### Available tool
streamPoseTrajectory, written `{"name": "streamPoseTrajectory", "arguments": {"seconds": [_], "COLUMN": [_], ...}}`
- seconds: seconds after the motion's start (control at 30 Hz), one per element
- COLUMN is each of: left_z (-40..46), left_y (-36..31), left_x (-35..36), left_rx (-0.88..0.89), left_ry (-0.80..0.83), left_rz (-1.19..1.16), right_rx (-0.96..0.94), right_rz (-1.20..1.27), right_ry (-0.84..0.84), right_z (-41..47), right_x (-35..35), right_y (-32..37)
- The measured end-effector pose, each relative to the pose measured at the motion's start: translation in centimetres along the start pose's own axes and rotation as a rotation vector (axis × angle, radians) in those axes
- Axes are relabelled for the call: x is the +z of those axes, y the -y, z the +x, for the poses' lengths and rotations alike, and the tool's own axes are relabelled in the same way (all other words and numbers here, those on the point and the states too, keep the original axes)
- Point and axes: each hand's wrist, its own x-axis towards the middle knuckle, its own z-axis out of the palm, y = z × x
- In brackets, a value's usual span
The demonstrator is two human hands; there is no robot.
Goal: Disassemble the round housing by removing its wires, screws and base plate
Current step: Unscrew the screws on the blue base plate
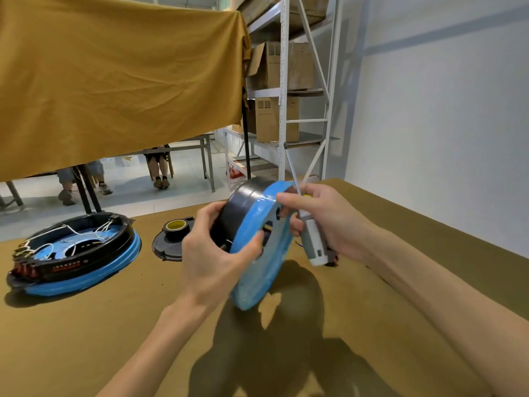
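Left hand [213,250] grips the round black housing with blue-taped rim [257,239], held on edge above the brown table [114,325], thumb on the blue rim; right hand [323,219] touches the far rim with its fingertips while clenched round a grey-handled screwdriver [310,239], shaft pointing up; a second round black-and-blue housing with white wires [77,253] lies left; beside it a black plate [169,245] carrying a yellow-cored black tape roll [176,228]; red lettering on the second housing is unreadable.
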Motion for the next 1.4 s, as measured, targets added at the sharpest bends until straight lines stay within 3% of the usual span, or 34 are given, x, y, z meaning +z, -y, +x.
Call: {"name": "streamPoseTrajectory", "arguments": {"seconds": [0.1,0.27,0.4,0.5,0.7,0.83,1.03,1.4], "left_z": [1.4,1.3,-0.2,-0.9,-2.1,-2.1,-2.3,-2.3], "left_y": [0.2,1.6,3.2,3.9,5.6,6.4,7.0,7.5], "left_x": [-1.1,-2.1,-1.6,-1.5,-0.9,-0.8,-1.1,-1.2], "left_rx": [-0.319,-0.789,-0.988,-1.081,-1.203,-1.229,-1.216,-1.215], "left_ry": [-0.047,0.056,0.252,0.376,0.413,0.423,0.47,0.504], "left_rz": [-0.148,-0.339,-0.389,-0.415,-0.433,-0.473,-0.504,-0.5], "right_rx": [0.073,0.202,0.208,0.234,-0.059,-0.246,-0.401,-0.481], "right_rz": [0.07,0.066,-0.311,-0.389,-0.548,-0.423,-0.34,-0.486], "right_ry": [0.053,0.148,0.193,0.128,-0.012,-0.191,-0.319,-0.217], "right_z": [-0.3,-2.3,-2.7,-2.0,-1.1,0.0,2.9,5.8], "right_x": [-0.5,-1.8,-2.1,-2.2,-1.9,-1.1,-0.3,1.0], "right_y": [1.0,0.0,-1.2,-1.1,-0.8,-2.0,-2.8,-4.5]}}
